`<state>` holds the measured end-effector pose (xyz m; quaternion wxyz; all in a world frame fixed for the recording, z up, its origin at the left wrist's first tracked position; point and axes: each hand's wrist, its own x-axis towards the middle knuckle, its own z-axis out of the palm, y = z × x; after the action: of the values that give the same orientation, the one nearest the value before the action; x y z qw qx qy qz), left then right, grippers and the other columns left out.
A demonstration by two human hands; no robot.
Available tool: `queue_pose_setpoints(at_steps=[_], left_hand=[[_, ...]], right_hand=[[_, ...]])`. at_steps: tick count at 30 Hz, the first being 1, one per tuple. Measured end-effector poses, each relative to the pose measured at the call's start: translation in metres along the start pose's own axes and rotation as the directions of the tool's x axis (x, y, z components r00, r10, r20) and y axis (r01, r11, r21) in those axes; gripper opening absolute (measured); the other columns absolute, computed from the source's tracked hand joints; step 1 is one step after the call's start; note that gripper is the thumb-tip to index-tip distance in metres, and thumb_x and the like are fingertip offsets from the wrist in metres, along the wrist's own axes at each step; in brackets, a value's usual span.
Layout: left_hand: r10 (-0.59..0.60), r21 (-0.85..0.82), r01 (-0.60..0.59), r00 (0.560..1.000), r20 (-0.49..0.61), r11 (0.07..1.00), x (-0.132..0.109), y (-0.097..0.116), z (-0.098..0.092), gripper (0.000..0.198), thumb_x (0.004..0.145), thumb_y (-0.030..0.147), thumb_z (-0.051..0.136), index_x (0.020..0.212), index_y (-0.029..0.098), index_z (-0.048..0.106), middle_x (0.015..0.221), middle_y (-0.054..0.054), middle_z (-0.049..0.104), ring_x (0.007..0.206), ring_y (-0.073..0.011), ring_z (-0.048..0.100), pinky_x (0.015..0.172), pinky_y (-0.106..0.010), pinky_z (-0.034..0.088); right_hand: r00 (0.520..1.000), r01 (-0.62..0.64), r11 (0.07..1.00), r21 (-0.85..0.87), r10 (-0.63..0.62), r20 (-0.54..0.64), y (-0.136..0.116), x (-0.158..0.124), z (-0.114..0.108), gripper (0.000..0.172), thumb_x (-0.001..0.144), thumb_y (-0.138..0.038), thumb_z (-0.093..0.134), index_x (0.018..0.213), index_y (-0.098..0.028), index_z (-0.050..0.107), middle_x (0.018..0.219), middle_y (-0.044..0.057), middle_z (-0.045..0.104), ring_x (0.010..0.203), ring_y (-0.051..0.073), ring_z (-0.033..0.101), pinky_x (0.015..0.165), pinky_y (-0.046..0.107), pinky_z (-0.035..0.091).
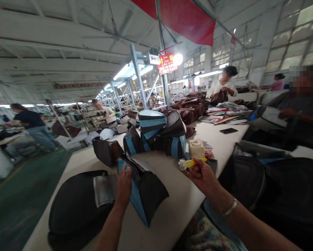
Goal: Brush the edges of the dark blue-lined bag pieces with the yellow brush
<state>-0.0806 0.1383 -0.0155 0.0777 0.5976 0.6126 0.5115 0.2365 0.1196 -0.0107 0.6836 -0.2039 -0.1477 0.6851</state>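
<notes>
Left hand (123, 186) grips the black-and-blue fabric bag (143, 190) near the white worktop's (172, 205) front edge; right hand (202, 174) pinches a yellow-handled brush with white bristles (190, 163) just above it. Red hanging sign (166, 62) overhead has white writing; can't read it.

You face a long white bench (172, 209) | green floor (22, 195) left | windows (289, 45) right | red banner (182, 17) overhead
</notes>
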Motion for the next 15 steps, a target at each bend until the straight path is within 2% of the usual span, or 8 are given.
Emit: queue_pose_setpoints(at_steps=[3,4,6,8,10,12,15], left_hand=[[-0.055,-0.102,0.054,0.998,-0.006,0.993,-0.066,0.002,0.001,0.067,0.095,0.056,0.013,0.135,0.017,0.050,0.133,-0.013,0.059,0.124,-0.0254,0.054,0.106,-0.046,0.042],[-0.041,-0.147,0.041,0.999,-0.001,0.988,-0.088,0.004,0.002,0.068,0.094,0.057,0.011,0.135,0.019,0.050,0.134,-0.012,0.057,0.125,-0.0253,0.053,0.105,-0.046,0.043],[0.028,-0.142,-0.027,1.000,0.006,0.989,-0.125,0.013,0.006,0.065,0.090,0.064,0.029,0.134,0.022,0.052,0.137,-0.011,0.054,0.128,-0.0285,0.049,0.107,-0.049,0.041],[0.076,-0.032,-0.076,0.997,-0.015,0.997,-0.147,0.024,0.016,0.064,0.082,0.061,0.054,0.132,0.023,0.055,0.133,-0.013,0.052,0.125,-0.0304,0.049,0.105,-0.050,0.041],[0.077,0.029,-0.075,0.995,-0.060,0.997,-0.153,0.035,0.026,0.054,0.081,0.050,0.063,0.127,0.021,0.059,0.120,-0.012,0.055,0.113,-0.0266,0.055,0.096,-0.044,0.048],[0.077,-0.028,-0.079,0.994,-0.079,0.996,-0.147,0.046,0.031,0.035,0.087,0.041,0.059,0.114,0.019,0.065,0.103,-0.009,0.057,0.096,-0.0206,0.059,0.084,-0.035,0.052],[0.104,-0.089,-0.108,0.993,-0.047,0.990,-0.130,0.059,0.026,0.019,0.089,0.035,0.057,0.088,0.018,0.066,0.086,-0.004,0.056,0.079,-0.0159,0.057,0.074,-0.029,0.050]], right_hand=[[0.996,-0.090,0.993,0.077,0.090,0.014,0.009,-0.004,0.000,0.035,0.081,-0.022,0.073,0.060,-0.019,0.045,0.043,-0.011,0.044,0.033,0.003,0.029,0.078,0.041,0.058],[0.994,-0.106,0.991,0.086,0.104,0.020,0.011,-0.005,0.000,0.035,0.082,-0.022,0.073,0.060,-0.018,0.045,0.043,-0.011,0.044,0.033,0.003,0.030,0.077,0.040,0.058],[0.994,-0.109,0.991,0.078,0.107,0.039,0.014,-0.009,0.002,0.037,0.081,-0.025,0.076,0.060,-0.018,0.046,0.043,-0.011,0.045,0.034,0.003,0.030,0.076,0.038,0.057],[0.993,-0.102,0.993,0.057,0.098,0.063,0.016,-0.015,0.008,0.038,0.078,-0.030,0.079,0.061,-0.018,0.047,0.045,-0.011,0.047,0.034,0.003,0.031,0.075,0.036,0.057],[0.992,-0.083,0.997,0.004,0.082,0.092,0.018,-0.022,0.018,0.039,0.077,-0.036,0.080,0.063,-0.018,0.048,0.044,-0.011,0.045,0.035,0.002,0.030,0.070,0.033,0.056],[0.993,-0.016,0.997,-0.078,0.025,0.112,0.017,-0.030,0.030,0.042,0.076,-0.039,0.081,0.062,-0.019,0.047,0.043,-0.012,0.041,0.035,0.003,0.028,0.063,0.027,0.054],[0.971,0.207,0.956,-0.207,-0.176,0.158,0.011,-0.041,0.052,0.036,0.074,-0.035,0.083,0.066,-0.019,0.052,0.051,-0.010,0.044,0.042,0.005,0.036,0.052,0.019,0.046]])
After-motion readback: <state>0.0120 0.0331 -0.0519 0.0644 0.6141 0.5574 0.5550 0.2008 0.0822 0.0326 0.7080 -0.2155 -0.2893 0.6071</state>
